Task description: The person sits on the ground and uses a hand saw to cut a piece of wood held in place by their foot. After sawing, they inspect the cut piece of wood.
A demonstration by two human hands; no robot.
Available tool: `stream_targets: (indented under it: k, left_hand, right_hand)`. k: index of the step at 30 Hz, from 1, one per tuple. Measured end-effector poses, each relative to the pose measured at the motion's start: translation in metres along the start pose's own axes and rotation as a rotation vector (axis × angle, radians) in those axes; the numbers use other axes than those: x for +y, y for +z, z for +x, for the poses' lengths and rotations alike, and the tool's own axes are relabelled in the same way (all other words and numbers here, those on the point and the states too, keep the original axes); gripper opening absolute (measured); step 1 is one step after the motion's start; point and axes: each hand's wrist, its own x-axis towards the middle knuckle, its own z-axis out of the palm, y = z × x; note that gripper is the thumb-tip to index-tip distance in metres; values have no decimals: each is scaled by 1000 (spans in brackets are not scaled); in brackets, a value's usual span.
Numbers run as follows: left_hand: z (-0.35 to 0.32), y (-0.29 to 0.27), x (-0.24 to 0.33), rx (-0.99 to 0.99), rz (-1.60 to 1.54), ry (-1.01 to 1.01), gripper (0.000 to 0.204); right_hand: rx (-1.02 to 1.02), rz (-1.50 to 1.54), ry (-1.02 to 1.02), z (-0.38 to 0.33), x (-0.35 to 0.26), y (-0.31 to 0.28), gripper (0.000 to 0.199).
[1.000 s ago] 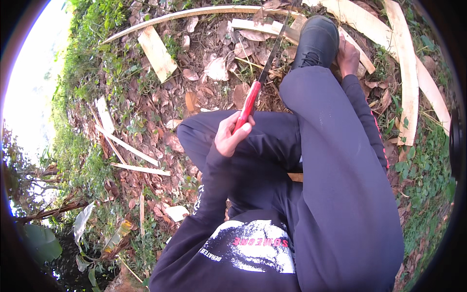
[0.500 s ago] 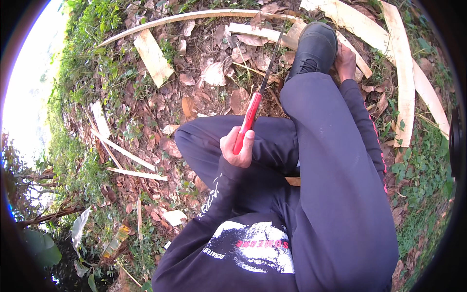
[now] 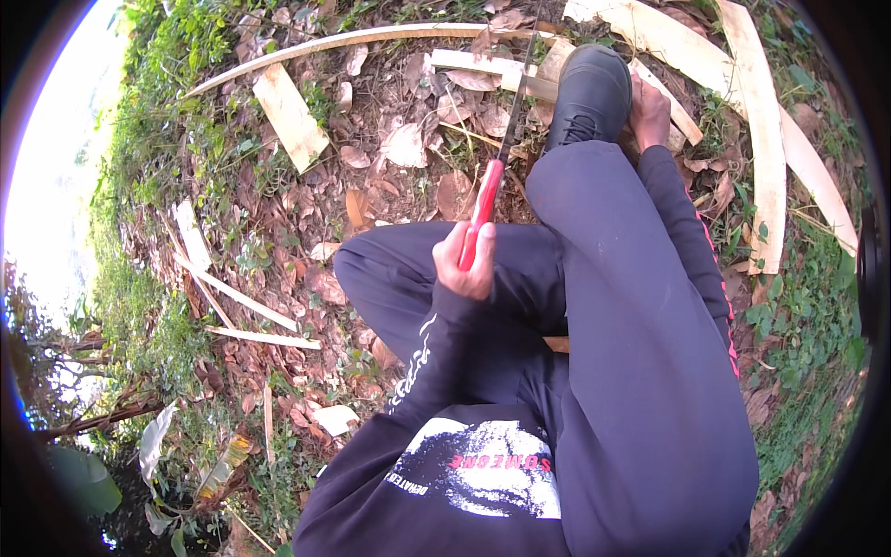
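My left hand (image 3: 464, 263) is closed around the red handle of a saw (image 3: 483, 206). Its long, narrow, dark blade points away from me, out past the picture's upper edge. The blade crosses a pale wooden piece (image 3: 529, 84) just left of my black boot (image 3: 591, 93), which is planted over part of the wood. Down by the boot's right side, my right hand (image 3: 650, 115) has its fingers curled inward. Boot and hand together hide what those fingers grip. A pale wooden strip (image 3: 676, 107) lies right beside that hand.
Long pale planks (image 3: 763, 148) lie at the far right, and a curved strip (image 3: 343, 34) runs across the far side. A short board (image 3: 290, 116) and thin slats (image 3: 237, 290) are scattered at left among dry leaves and green plants. My bent legs (image 3: 640, 278) fill the near middle.
My left hand has pushed the saw away from me and slightly right, so its tip passes beyond the upper edge. My right hand stays beside the boot.
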Motion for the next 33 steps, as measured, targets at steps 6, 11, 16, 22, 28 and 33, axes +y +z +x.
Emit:
stream_targets:
  k: [6, 11, 16, 22, 28, 33]
  left_hand:
    - [-9, -6, 4, 23, -9, -11, 29]
    - [42, 28, -10, 52, -66, 94, 26]
    - [-17, -7, -13, 21, -28, -28, 31]
    - [28, 29, -14, 51, -114, 3, 27]
    - [-12, 3, -14, 35, -120, -28, 29]
    - [-13, 8, -21, 19, -117, 32, 31]
  right_hand:
    - [45, 24, -29, -2, 14, 4, 57]
    - [17, 44, 6, -1, -1, 6, 60]
    - [8, -9, 45, -3, -1, 0, 61]
    - [60, -4, -21, -1, 1, 8, 61]
    - [33, -22, 77, -3, -7, 1, 60]
    - [34, -17, 54, -3, -3, 0, 58]
